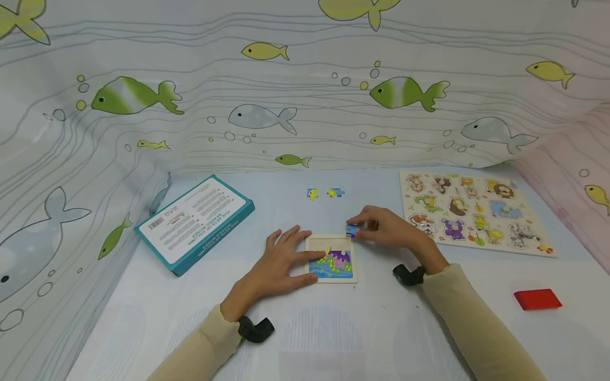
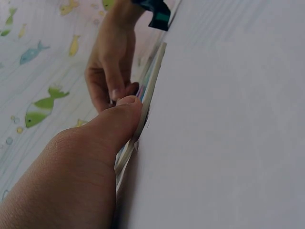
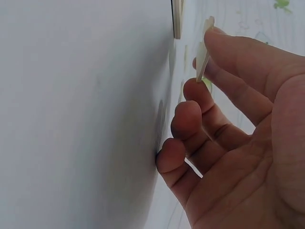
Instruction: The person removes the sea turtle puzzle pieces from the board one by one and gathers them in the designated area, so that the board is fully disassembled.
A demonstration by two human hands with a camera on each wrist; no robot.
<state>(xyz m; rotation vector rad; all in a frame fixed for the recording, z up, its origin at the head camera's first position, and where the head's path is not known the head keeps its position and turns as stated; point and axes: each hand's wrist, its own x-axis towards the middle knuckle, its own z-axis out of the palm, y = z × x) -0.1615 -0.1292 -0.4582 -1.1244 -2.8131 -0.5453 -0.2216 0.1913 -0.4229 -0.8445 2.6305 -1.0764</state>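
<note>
A white fabric backdrop printed with green, yellow and grey fish stands behind a pale, cloth-covered worktop. At the right rear of the worktop lies a flat, pale wooden board with coloured animal figures. At the left lies a teal and white rectangular box, printed side up and set at an angle.

The left hand has its fingers spread; the index finger rests on the puzzle picture and the thumb touches the rim of a small, square, pale wooden puzzle tray. Its grip is wide and closes round nothing. The right hand is at the tray's far right corner; its grip is narrowed to a pinch.

The tray lies flat near the middle of the worktop, a blue, green and purple picture in its nearer part, bare wood beyond. A red rectangular block lies well apart, right. Two loose blue and yellow puzzle pieces lie beyond the tray. A thin, blue-faced wooden puzzle piece is held between right thumb and fingertip, tilted.
</note>
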